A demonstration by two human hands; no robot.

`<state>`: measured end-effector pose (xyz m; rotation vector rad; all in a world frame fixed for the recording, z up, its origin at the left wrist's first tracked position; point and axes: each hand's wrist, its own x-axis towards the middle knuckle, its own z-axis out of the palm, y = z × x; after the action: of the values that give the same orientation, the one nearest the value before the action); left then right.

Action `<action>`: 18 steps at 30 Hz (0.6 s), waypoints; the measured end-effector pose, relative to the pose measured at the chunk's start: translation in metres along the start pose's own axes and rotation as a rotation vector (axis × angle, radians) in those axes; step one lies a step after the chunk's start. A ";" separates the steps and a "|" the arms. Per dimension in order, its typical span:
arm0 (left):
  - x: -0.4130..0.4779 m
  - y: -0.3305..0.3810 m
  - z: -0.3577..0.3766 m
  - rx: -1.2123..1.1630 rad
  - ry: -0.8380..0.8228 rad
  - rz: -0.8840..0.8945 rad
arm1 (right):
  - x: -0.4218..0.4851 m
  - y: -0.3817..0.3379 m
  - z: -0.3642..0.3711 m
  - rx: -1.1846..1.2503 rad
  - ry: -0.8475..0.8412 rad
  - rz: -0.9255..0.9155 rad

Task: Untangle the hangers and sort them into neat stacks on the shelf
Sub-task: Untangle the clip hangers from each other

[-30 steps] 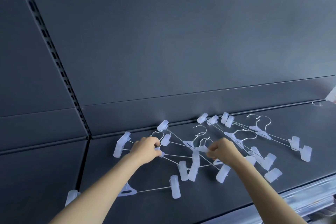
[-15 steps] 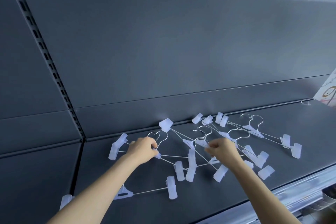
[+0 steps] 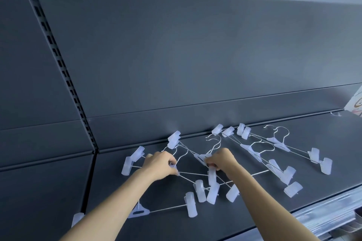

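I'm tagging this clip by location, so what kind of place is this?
Probably a shop or its stockroom. The dark metal shelf hangs from a slotted upright like store shelving, has a clear label strip along its front edge, and holds a tangle of clip hangers.

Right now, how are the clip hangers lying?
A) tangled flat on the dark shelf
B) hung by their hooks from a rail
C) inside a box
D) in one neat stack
A: the hangers lie crossed over each other on the shelf, and the left hand and right hand each grip a hanger in the tangle.
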<state>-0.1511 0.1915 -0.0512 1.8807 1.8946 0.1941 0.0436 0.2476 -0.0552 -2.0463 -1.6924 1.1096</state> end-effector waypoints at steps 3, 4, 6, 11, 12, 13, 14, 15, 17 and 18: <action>0.000 0.002 0.005 -0.002 -0.030 0.020 | -0.005 -0.007 0.009 -0.085 -0.019 -0.009; 0.000 0.002 0.006 0.003 -0.026 0.023 | -0.006 -0.008 0.013 -0.117 -0.007 -0.002; -0.002 0.001 0.005 0.011 -0.007 0.025 | -0.007 -0.010 0.017 -0.169 0.022 -0.001; -0.008 -0.009 -0.003 -0.017 0.030 0.020 | -0.003 -0.009 0.000 -0.151 0.134 -0.099; -0.008 -0.009 -0.003 -0.018 0.035 0.023 | -0.003 -0.007 -0.005 -0.111 0.156 -0.124; -0.009 -0.009 -0.003 -0.019 0.040 0.030 | -0.003 -0.006 -0.009 -0.083 0.169 -0.144; -0.009 -0.009 -0.002 -0.027 0.041 0.037 | -0.005 -0.005 -0.013 -0.068 0.171 -0.160; -0.009 -0.010 -0.001 -0.038 0.041 0.042 | -0.006 -0.005 -0.016 -0.040 0.164 -0.175; -0.009 -0.013 0.000 -0.072 0.031 0.042 | -0.009 -0.006 -0.025 0.090 0.144 -0.187; -0.009 -0.014 0.000 -0.087 0.029 0.038 | -0.010 -0.007 -0.029 0.162 0.135 -0.190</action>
<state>-0.1647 0.1820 -0.0550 1.8660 1.8396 0.3126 0.0585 0.2477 -0.0271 -1.7796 -1.6336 0.9891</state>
